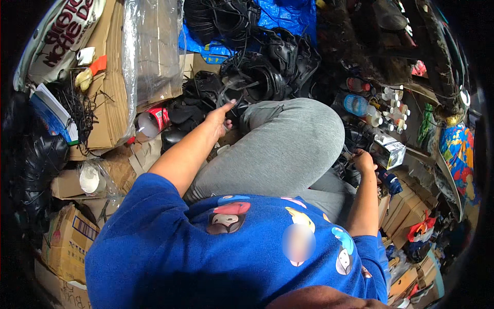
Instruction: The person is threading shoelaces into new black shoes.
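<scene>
Cluttered ground, shown in the head view, crowds in on the person from every side, with cardboard (110, 98) stacked beyond the left hand (222, 118) on its outer side. One blue tarp (288, 20) lies ahead of that hand, one red-labelled bottle (150, 123) lies to its left, and one blue bottle (356, 104) lies ahead of the right hand (364, 161). Past the blue bottle sit small white-capped bottles (399, 110), too crowded to count. One printed box (395, 154) is just beside the right hand, on its outer side. Many black pieces (260, 77), overlapping too much to count, lie heaped just ahead of the left hand; more dark items lie by the right.

Left arm reaches forward beside the bent knee, thumb side up, its fingertips at the heap's near edge; whether they grip anything I cannot tell. Right forearm points ahead past the other side of the knee, fingers curled inward; its grip cannot be told either.

Black pieces look glossy, rounded and strappy. Clear plastic (154, 51), creased and shiny, covers part of the cardboard. Between the hands, grey trousers (288, 139) show a soft, matt knit.
</scene>
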`<state>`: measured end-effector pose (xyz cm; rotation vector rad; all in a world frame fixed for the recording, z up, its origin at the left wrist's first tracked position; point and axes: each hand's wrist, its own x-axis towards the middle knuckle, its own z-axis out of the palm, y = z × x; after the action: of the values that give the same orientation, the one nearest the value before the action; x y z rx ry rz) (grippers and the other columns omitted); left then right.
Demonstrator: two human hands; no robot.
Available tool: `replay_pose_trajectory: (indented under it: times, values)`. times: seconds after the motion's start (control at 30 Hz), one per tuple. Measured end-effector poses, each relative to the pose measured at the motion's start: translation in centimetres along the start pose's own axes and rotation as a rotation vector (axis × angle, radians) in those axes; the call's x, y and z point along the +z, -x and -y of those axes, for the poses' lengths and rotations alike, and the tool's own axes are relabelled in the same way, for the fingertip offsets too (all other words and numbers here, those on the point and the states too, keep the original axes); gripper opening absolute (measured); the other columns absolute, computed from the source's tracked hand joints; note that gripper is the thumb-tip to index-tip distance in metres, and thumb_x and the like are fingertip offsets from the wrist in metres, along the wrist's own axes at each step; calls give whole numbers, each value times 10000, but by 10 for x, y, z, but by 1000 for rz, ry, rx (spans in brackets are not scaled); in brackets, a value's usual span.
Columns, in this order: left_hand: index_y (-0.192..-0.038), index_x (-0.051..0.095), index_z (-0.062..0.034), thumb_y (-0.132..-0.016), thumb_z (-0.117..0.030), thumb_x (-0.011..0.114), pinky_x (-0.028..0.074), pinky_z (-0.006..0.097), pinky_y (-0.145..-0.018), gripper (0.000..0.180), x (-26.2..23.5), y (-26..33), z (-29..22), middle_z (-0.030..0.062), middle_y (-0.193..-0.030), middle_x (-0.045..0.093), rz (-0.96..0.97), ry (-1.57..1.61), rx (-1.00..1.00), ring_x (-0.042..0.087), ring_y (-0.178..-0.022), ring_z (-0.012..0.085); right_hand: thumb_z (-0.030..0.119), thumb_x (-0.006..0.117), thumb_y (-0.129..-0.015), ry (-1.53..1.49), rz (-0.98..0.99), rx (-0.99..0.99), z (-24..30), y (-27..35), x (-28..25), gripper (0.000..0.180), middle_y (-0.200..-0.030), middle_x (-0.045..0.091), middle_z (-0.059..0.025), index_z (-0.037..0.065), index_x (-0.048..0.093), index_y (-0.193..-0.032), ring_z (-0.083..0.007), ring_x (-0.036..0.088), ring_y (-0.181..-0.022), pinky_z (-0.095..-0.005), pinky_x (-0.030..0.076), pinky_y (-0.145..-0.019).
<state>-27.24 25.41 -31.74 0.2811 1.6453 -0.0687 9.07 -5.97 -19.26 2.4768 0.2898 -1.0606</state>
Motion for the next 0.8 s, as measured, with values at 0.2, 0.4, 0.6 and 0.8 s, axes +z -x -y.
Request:
replay_pose_trajectory:
  times: [0.2,0.4,0.6,0.8]
  values:
    - [-975,613,-28,-711,-319,808,453,306,-712,438,17,4,-32,56,-917,636,-20,-395,660,560,-788,150,314,600,-877,-22,21,-25,-17,-2,25,267,-1107,671,-38,277,655,-1135,-256,592,-1112,-613,227,-1005]
    - [-898,683,-31,-753,-220,772,461,280,-742,254,48,16,-42,21,-848,692,-99,-332,975,606,-762,119,267,585,-885,-266,-26,-111,-45,-28,49,223,-992,678,-103,174,644,-1079,-275,628,-986,-479,396,-889]
    - [-918,692,-60,-723,-314,766,491,352,-753,329,91,-7,-39,133,-878,701,-277,-622,1060,665,-804,267,143,575,-861,-322,-169,-297,-44,-20,51,133,-830,643,-176,34,594,-934,-317,628,-788,-365,471,-712]
    - [-1112,585,78,-603,-626,747,424,403,-962,883,127,6,-31,277,-1243,510,-254,-847,736,515,-1156,385,218,590,-856,-404,-182,-198,-28,6,40,261,-920,663,-200,49,634,-1049,-313,653,-870,-376,482,-769]
